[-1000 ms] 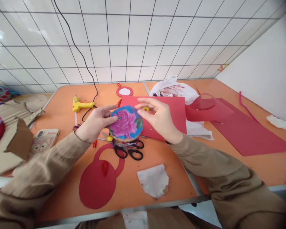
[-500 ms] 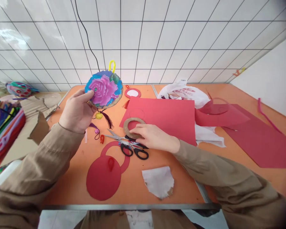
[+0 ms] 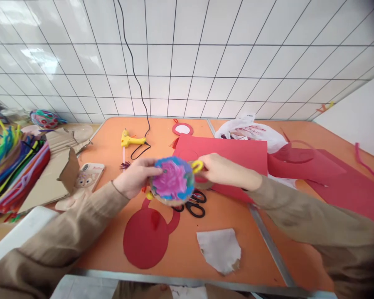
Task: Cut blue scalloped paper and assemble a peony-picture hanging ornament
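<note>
My left hand (image 3: 137, 177) pinches the edge of a round ornament (image 3: 171, 178), blue with a large pink flower and a cardboard rim. A yellow loop (image 3: 197, 166) sticks out of its right side, and a yellow bell (image 3: 149, 195) shows at its lower left. Beside that loop, my right hand (image 3: 216, 168) is closed on a brown cardboard ring (image 3: 206, 185), mostly hidden behind the hand and ornament. Scissors (image 3: 195, 209) lie under the ornament, their blades covered. Nearer me are a red paper disc (image 3: 145, 238) and a partly covered red paper ring (image 3: 174, 222).
A yellow glue gun (image 3: 132, 139) with a black cord lies at the back left. Further left are a phone (image 3: 89, 176), torn cardboard (image 3: 46, 182) and pipe cleaners (image 3: 18, 166). Red paper sheets (image 3: 237, 153) and a white plastic bag (image 3: 262, 133) occupy the right. A white scrap (image 3: 220, 249) lies in front.
My left hand has brought the ornament down and right, turning its yellow loop sideways. My right hand and the cardboard ring have shifted right. The view has moved, revealing the glue gun and phone.
</note>
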Demonstrator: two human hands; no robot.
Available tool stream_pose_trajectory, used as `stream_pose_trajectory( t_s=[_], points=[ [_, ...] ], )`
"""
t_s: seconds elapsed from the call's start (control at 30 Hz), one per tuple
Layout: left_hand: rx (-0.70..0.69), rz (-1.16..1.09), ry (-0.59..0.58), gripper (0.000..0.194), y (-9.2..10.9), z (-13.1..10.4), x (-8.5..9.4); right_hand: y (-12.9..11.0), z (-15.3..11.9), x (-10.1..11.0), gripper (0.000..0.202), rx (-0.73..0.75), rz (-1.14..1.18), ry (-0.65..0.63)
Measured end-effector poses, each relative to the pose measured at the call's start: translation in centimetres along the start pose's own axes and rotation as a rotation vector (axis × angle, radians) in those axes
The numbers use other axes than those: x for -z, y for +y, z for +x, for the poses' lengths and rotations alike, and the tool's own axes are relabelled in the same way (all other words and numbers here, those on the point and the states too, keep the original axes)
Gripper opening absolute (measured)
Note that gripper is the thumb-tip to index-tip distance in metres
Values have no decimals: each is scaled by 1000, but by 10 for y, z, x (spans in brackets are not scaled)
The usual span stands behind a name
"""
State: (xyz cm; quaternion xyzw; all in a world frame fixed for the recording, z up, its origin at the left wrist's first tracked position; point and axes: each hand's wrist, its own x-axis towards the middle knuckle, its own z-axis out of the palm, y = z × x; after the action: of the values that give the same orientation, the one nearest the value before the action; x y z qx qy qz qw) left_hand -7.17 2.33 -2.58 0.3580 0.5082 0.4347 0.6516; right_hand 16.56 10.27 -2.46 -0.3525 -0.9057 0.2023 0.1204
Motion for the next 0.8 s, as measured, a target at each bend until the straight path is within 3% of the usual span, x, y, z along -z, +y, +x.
stream_pose_trajectory(
  t_s=[0.03,0.1,0.2,0.33,0.47,0.6,0.8],
  points=[
    [48,27,-46,19,-9,4,-3,0,8,6,18,-12,-40,-46],
    [73,26,-67,19,-23,12,-9,-5,31,17,19,-3,-129,-11],
    [71,8,-77,20,-33,23,-15,-24,78,22,18,127,-185,54],
    [12,-19,-84,17,-40,32,-17,-55,151,-10,25,286,-329,5],
    [-30,-40,-110,17,-50,36,-16,-73,211,-55,35,288,-420,-65],
    [-47,-58,-132,27,-60,37,-17,-77,240,-80,36,239,-479,-128],
    [-49,-98,-177,35,-66,33,-24,-70,247,-87,36,231,-496,-112]
  ],
)
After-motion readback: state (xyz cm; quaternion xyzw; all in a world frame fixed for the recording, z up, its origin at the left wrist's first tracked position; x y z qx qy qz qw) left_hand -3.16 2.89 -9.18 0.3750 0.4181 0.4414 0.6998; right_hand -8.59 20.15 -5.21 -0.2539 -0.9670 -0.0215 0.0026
